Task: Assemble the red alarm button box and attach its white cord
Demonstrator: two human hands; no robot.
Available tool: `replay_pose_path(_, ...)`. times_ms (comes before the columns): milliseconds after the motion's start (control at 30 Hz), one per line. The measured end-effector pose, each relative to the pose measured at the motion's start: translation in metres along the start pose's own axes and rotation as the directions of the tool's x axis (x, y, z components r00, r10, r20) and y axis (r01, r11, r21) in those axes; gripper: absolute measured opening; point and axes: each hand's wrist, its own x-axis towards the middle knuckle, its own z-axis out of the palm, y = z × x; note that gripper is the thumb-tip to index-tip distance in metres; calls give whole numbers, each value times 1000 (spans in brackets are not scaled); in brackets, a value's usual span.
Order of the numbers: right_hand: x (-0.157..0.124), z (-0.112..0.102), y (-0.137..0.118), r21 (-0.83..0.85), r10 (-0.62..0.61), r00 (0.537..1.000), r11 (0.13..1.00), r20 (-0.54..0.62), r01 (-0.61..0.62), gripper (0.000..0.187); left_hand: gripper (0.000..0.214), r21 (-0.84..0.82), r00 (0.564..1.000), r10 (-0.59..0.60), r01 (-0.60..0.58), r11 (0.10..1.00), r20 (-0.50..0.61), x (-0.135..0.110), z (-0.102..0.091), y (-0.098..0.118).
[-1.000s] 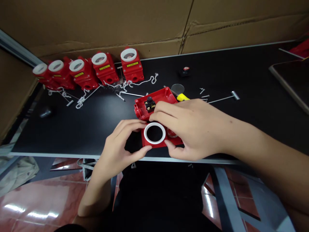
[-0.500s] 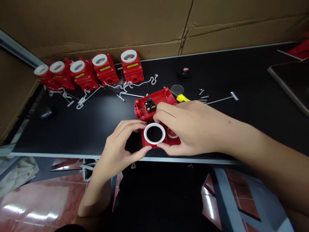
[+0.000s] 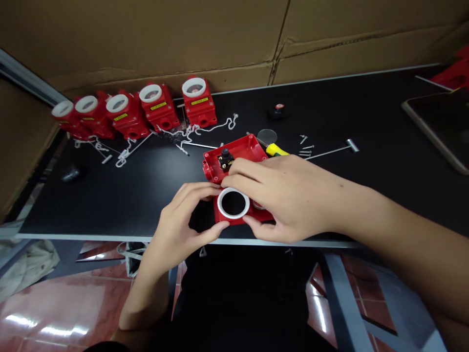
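A red cover (image 3: 223,221) lies near the front edge of the black table, with a white ring (image 3: 219,204) on its left part. My left hand (image 3: 185,220) grips the cover's left side, thumb in front and fingers behind. My right hand (image 3: 284,198) curls round the white ring from the right, fingers at its far rim and thumb at its near rim. Part of the cover is hidden under that hand. Just behind sits an open red box (image 3: 242,149) holding a black switch block (image 3: 225,158).
Several assembled red boxes (image 3: 200,105) with white rings stand at the back left, white cords before them. Right of the open box are a clear disc (image 3: 267,136), a yellow-handled screwdriver (image 3: 275,150), screws (image 3: 307,147) and a metal hammer-like rod (image 3: 352,145). A phone-like device (image 3: 439,122) lies far right.
My right hand has shifted its fingers leftward along the far rim of the white ring, and its thumb has moved slightly right. My left hand keeps its place.
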Motion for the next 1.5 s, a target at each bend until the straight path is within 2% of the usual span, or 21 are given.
replay_pose_path(100,1,-1,-1,7,-2,999,1000,40,1,39,35,0,1000,-7,7,1000,3,1,0,1)
replay_pose_path(233,1,0,-1,-4,25,999,1000,25,-25,40,36,-4,1000,-8,8,1000,7,0,0,1)
replay_pose_path(467,1,4,0,-96,21,997,995,-69,-27,55,35,-14,1000,2,-2,1000,6,0,0,-1)
replay_pose_path(600,2,4,1,-100,39,999,994,-35,-42,59,32,-16,1000,-6,6,1000,9,0,0,-1)
replay_pose_path(700,2,2,1,-48,46,999,998,-26,-47,55,33,-21,1000,-10,10,1000,9,0,0,-1)
replay_pose_path(833,0,0,1,13,5,1000,1000,-8,-4,41,36,-29,1000,-16,17,999,11,0,-1,-1)
replay_pose_path(933,1,-1,0,23,-33,998,999,44,32,44,37,-16,1000,-11,11,1000,8,0,-1,-1)
replay_pose_path(1133,3,-1,-2,6,5,999,1000,51,-5,35,36,-25,1000,-9,9,1000,18,1,-1,-1)
replay_pose_path(1200,3,1,-1,-27,20,1000,999,7,-20,38,36,-31,1000,-10,10,999,15,1,-1,-1)
replay_pose_path(1367,2,5,1,-130,19,998,991,-66,-27,60,32,-14,1000,-4,4,1000,12,1,0,0)
replay_pose_path(1500,1,6,2,-104,18,995,994,-102,-29,63,33,-19,1000,-5,5,1000,12,0,0,0)
